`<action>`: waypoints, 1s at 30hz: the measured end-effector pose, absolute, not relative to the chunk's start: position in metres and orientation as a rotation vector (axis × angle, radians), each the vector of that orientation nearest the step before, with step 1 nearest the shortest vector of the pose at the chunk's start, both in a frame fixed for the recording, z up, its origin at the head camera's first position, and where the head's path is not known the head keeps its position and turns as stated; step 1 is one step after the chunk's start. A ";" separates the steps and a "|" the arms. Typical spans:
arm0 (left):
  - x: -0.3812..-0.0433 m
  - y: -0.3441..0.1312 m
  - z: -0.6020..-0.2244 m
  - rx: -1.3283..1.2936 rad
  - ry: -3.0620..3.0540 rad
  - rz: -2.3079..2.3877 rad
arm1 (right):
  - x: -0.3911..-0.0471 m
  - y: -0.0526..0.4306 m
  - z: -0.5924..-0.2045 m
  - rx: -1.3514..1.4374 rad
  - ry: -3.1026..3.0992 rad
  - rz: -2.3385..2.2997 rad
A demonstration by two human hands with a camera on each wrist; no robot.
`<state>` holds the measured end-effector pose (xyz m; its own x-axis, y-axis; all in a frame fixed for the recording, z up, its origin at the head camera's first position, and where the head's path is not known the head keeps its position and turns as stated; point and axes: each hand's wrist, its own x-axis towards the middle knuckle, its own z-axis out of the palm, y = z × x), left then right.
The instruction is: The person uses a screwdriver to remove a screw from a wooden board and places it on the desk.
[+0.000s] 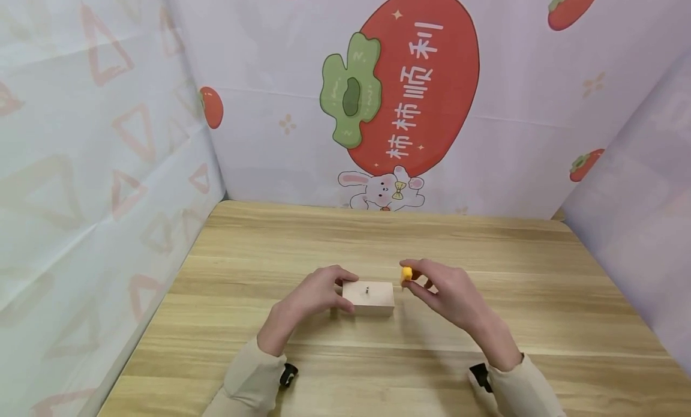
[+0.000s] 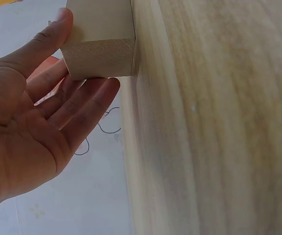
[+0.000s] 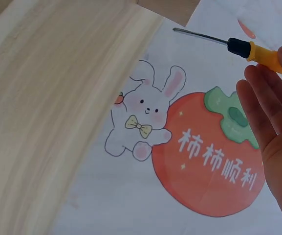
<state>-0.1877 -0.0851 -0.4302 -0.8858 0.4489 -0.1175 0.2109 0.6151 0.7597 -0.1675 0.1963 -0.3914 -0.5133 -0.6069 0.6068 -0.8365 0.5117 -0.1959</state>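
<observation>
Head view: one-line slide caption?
Left grip on a wooden block topped by what looks like a screw; right grip holds a yellow screwdriver beside it.

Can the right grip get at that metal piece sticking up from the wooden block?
Probably yes: the right grip holds the yellow screwdriver just beside the wooden block, and nothing visible stands between it and the metal piece. The left grip holds the block's left end, clear of the piece.

Curtained tabletop booth, seen from my remote station: a wood-grain table [image 1: 335,243] enclosed by a fruit-and-rabbit print sheet [image 1: 259,159] behind it, a triangle-print sheet [image 1: 65,225] at its left and a pale sheet [image 1: 648,225] at its right; I cannot tell whether home or workshop surrounds it
</observation>
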 end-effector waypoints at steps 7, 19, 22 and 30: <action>-0.188 -0.085 -0.433 0.528 2.539 1.150 | -0.165 0.185 -0.377 1.109 -2.263 0.813; -0.189 -0.087 -0.433 0.505 2.514 1.171 | -0.170 0.153 -0.365 1.122 -2.190 0.883; -0.189 -0.087 -0.433 0.511 2.514 1.165 | -0.172 0.149 -0.367 1.110 -2.197 0.893; -0.189 -0.088 -0.431 0.507 2.487 1.193 | -0.177 0.140 -0.374 1.127 -2.210 0.901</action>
<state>-0.1890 -0.0879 -0.4310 -0.8804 0.4520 -0.1437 0.1708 0.5849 0.7929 -0.1774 0.1404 -0.3737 -0.5345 -0.5067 0.6764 -0.8351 0.4395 -0.3307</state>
